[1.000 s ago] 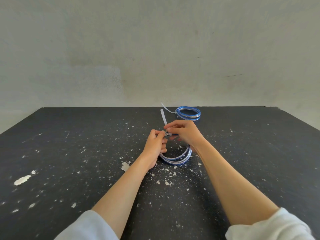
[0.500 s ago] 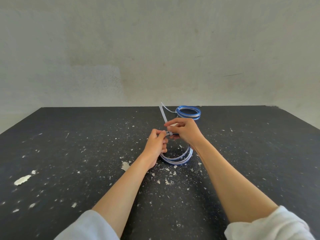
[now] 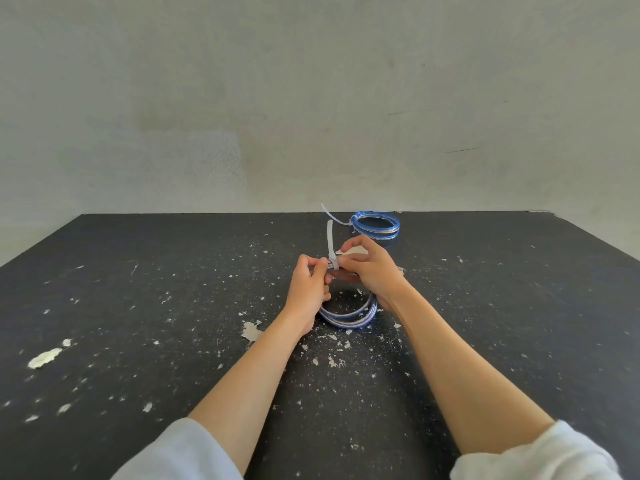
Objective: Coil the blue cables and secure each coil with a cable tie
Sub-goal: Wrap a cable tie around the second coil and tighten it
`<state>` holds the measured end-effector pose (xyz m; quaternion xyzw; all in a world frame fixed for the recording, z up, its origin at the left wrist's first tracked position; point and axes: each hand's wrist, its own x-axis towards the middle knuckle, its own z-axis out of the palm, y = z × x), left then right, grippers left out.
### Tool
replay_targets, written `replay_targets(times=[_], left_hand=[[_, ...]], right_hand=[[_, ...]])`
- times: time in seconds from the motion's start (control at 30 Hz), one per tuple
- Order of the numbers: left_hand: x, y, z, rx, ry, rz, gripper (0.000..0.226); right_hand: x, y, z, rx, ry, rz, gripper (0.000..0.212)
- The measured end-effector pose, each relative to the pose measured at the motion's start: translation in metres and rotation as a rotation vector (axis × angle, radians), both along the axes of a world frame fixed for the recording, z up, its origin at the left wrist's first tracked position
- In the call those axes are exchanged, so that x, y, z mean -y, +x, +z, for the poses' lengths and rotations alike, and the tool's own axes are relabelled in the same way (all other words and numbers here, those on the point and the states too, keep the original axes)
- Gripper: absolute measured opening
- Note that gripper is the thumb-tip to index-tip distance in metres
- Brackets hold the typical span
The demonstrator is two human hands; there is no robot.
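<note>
Cinching a cable tie around the near blue coil.

Both hands meeting at frame centre: left hand [image 3: 310,289] pinched on the coil [image 3: 349,315] at its top, right hand [image 3: 369,271] pinched at the cable tie [image 3: 330,245] head. Tie tail standing near-upright, just above both grips, right hand nearer. Finished tied coil [image 3: 375,226] well apart, upper centre-right on the table [image 3: 138,306]. No readable labels or writing.

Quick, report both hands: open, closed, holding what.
Left hand: closed, pinching the near blue coil at the cable tie.
Right hand: closed, fingers on the same coil at the tie.
</note>
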<state>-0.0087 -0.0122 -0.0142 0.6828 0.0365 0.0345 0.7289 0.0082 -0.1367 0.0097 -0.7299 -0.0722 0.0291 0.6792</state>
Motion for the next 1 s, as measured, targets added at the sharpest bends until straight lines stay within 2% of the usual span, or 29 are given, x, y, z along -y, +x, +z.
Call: replay_targets(times=[0.07, 0.2, 0.3, 0.47, 0.6, 0.7, 0.8, 0.9, 1.0], left_hand=[[0.004, 0.0, -0.003, 0.05, 0.105, 0.076, 0.016], [0.007, 0.0, -0.004, 0.088, 0.155, 0.175, 0.018], [0.009, 0.0, -0.002, 0.058, 0.245, 0.158, 0.02], [-0.001, 0.007, 0.002, 0.067, 0.376, -0.011, 0.023], [-0.024, 0.019, -0.002, 0.237, 0.792, 0.004, 0.035], [-0.032, 0.03, -0.006, 0.257, 0.736, 0.042, 0.043], [-0.04, 0.046, -0.012, 0.275, 0.821, -0.134, 0.047], [-0.058, 0.069, -0.016, 0.348, 1.123, -0.351, 0.053], [-0.072, 0.097, -0.015, 0.409, 1.211, -0.294, 0.046]], right_hand=[[0.005, -0.001, -0.002, -0.036, -0.001, -0.017, 0.013], [0.023, -0.006, -0.001, 0.002, -0.273, -0.028, 0.024], [0.039, -0.012, 0.001, -0.034, -0.352, 0.015, 0.03], [0.038, -0.008, 0.0, -0.074, -0.252, -0.115, 0.027], [0.023, 0.009, -0.01, -0.132, -0.113, -0.245, 0.02], [0.008, 0.03, -0.019, -0.144, -0.073, -0.348, 0.015], [-0.005, 0.056, -0.022, -0.102, -0.068, -0.444, 0.015], [-0.017, 0.086, -0.021, -0.072, -0.073, -0.488, 0.016], [-0.03, 0.111, -0.023, 0.019, -0.262, -0.499, 0.026]])
